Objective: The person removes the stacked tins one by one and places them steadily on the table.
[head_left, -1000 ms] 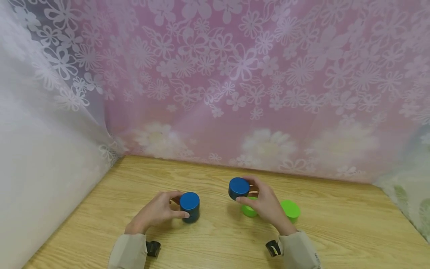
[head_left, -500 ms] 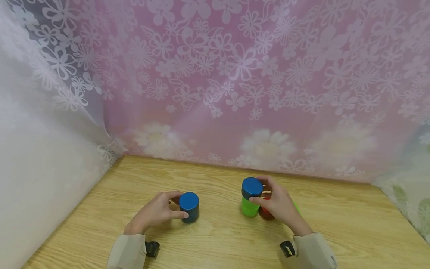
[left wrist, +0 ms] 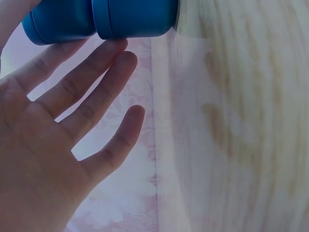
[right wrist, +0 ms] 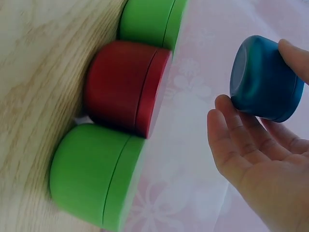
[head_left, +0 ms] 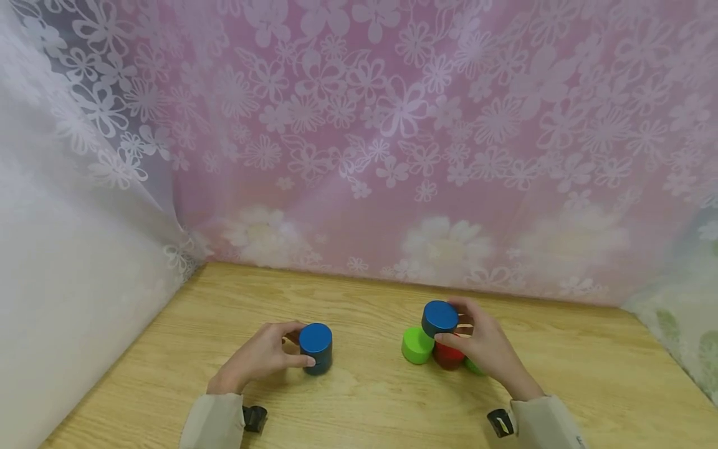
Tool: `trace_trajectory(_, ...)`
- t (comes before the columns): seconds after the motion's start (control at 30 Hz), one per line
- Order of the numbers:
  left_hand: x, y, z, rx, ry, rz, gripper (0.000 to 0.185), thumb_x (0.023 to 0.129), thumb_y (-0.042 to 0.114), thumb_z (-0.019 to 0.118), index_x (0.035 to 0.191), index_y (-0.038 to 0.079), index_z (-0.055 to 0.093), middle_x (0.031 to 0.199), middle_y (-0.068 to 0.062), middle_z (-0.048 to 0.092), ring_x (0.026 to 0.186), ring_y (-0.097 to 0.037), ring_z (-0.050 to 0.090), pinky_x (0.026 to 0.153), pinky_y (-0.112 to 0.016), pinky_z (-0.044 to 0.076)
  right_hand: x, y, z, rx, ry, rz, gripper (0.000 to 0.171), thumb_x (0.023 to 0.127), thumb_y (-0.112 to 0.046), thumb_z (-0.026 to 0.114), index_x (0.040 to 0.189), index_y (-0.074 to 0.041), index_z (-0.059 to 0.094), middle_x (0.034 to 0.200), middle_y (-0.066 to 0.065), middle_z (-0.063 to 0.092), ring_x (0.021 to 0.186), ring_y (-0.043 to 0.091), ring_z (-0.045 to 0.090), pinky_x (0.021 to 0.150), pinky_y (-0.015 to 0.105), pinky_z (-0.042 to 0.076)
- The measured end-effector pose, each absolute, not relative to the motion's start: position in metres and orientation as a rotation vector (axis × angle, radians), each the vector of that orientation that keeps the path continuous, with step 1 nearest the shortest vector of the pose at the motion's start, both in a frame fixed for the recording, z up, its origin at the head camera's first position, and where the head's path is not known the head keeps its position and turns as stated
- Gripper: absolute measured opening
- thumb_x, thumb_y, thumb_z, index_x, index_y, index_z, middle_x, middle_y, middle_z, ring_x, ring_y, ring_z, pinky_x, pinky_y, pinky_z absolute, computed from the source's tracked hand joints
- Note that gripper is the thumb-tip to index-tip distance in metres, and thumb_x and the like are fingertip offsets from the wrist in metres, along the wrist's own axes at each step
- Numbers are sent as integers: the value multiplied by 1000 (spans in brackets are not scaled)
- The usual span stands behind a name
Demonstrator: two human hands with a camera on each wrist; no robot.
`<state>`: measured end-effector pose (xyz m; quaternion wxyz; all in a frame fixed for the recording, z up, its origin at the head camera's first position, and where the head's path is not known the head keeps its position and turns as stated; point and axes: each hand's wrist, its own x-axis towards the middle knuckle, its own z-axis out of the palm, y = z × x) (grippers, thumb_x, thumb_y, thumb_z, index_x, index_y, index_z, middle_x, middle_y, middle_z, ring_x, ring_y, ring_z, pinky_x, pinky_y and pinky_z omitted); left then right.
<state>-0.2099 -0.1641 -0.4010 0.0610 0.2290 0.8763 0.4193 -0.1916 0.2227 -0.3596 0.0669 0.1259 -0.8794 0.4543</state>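
My left hand [head_left: 260,357] pinches a blue lidded tin [head_left: 316,337] between thumb and fingers. The left wrist view shows it stacked on another blue tin [left wrist: 140,17], which stands on the table. My right hand [head_left: 487,349] grips a third blue tin [right wrist: 263,79], raised off the table over a red tin [right wrist: 123,87]. That red tin sits between two green tins, one on its left [head_left: 417,347] and one on its right [right wrist: 94,174], partly hidden by my right hand in the head view.
The wooden table [head_left: 359,405] ends at a pink floral curtain [head_left: 359,156] at the back. White sheeting [head_left: 84,249] hangs on the left side. A black wrist strap [head_left: 255,418] shows by the left sleeve, another [head_left: 500,423] by the right.
My right hand has carried its blue tin rightward, from left of the near green tin to over the red one, uncovering the red tin. My left hand stays at the blue stack.
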Motion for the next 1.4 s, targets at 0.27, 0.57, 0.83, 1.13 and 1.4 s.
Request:
trace_trajectory(0.27,-211,-163,-402,720,2652,1271,52,86,31,84,128,5,67,103,6,69,97,-18,63,88,-48,52,-191,233,-361,338,-2679,1355,63,87,-12,82,137,7,50,128,27,61,109,39,63,91,52,54)
trace_trajectory(0.57,-212,-163,-403,718,2653,1259,53,85,31,85,128,5,67,103,5,69,97,-19,63,87,-46,52,-190,249,-364,296,-2701,1307,64,88,-13,81,139,8,48,130,29,59,111,40,62,90,49,55)
trace_trajectory(0.83,-212,-164,-404,712,2651,1271,52,86,32,85,128,6,67,103,5,69,97,-19,63,88,-47,52,-189,260,-365,296,-2709,1262,65,88,-11,81,139,10,47,129,30,59,109,40,64,87,47,56)
trace_trajectory(1.13,-211,-165,-405,711,2650,1271,52,86,31,84,128,5,67,103,5,69,97,-19,63,87,-46,52,-187,268,-368,299,-2704,1252,62,87,-8,82,136,11,49,127,29,61,108,39,63,82,29,55)
trace_trajectory(1.4,-211,-166,-404,691,2653,1268,55,86,32,85,130,5,66,103,5,69,97,-19,63,87,-46,52,-187,280,-369,291,-2731,1207,64,87,-12,82,136,10,48,127,30,60,108,40,64,79,22,53)
